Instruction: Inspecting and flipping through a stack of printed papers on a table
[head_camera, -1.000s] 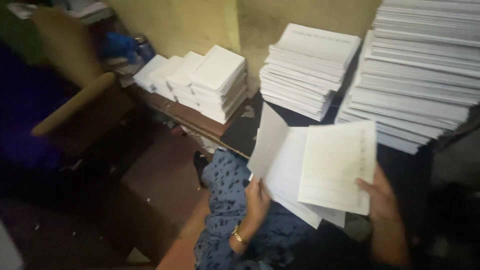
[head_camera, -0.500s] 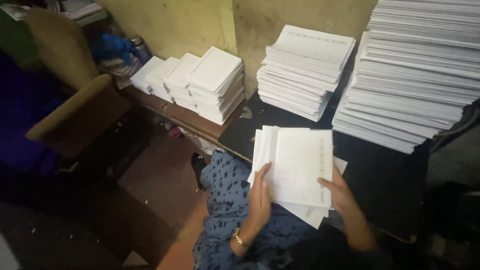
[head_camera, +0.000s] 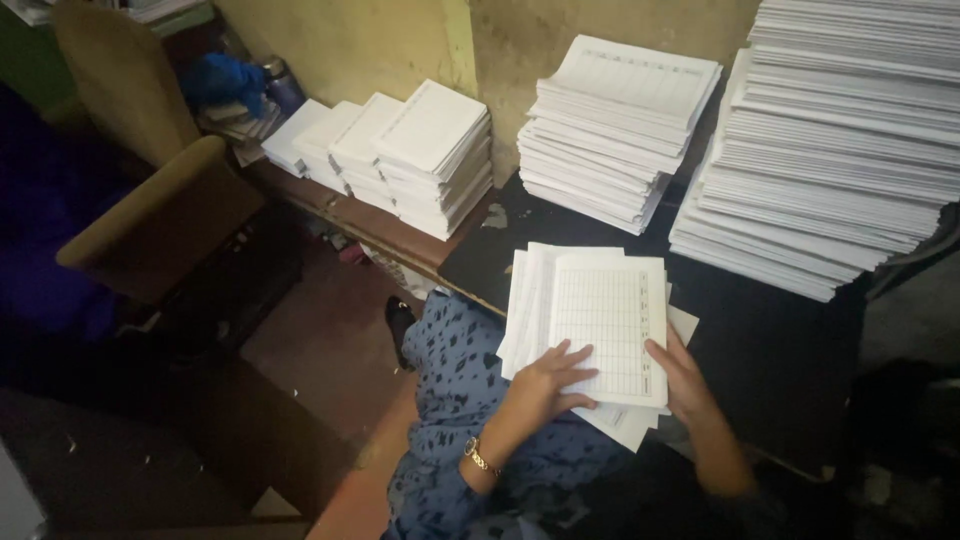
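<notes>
White ruled sheets (head_camera: 605, 325) now lie folded flat in a squared bundle on the dark table (head_camera: 780, 350), at its near edge just in front of the person; a second ago the top sheet was lifted open in the air. It has been closed down onto the bundle, so the fold looks finished and is being pressed. The uppermost page shows a printed grid of faint lines; a few lower sheets poke out at the bottom right corner. The left hand (head_camera: 545, 385) lies spread flat on the lower left of the page. The right hand (head_camera: 685, 375) rests at the right edge, possibly pinching it, though dim light hides the fingertips. Tall stacks of similar paper (head_camera: 830, 150) stand behind.
</notes>
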